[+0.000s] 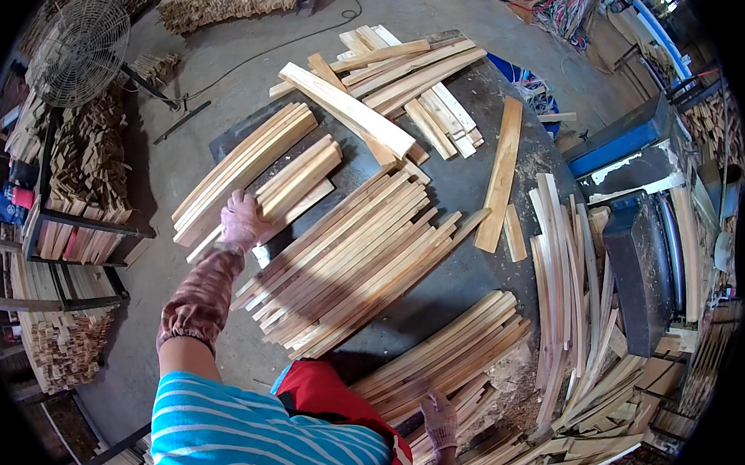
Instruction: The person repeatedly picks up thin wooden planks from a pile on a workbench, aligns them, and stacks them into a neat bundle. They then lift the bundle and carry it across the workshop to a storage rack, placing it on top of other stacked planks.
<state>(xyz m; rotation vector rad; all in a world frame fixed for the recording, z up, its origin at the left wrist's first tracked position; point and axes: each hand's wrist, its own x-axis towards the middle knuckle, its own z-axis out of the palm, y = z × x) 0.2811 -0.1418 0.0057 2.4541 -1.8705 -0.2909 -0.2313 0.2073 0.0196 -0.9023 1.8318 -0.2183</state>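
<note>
one short stack of wood strips [299,178], left hand [242,220] at its near end.
stack lies on the dark table [461,275], long axis running forward and right from the fingers; whether they grip it, i cannot tell. right hand [439,417] well apart, by the front bundle [446,346], finger state unclear. long stack [250,163] just left, wide row of strips [346,261] to the right; crossed boards [349,113] crowd the far end.

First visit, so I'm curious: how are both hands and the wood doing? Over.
Left hand at near end of short wood stack. Right hand low, near lower strips, grip unclear. Crisscrossed boards clutter table's far side.
</note>
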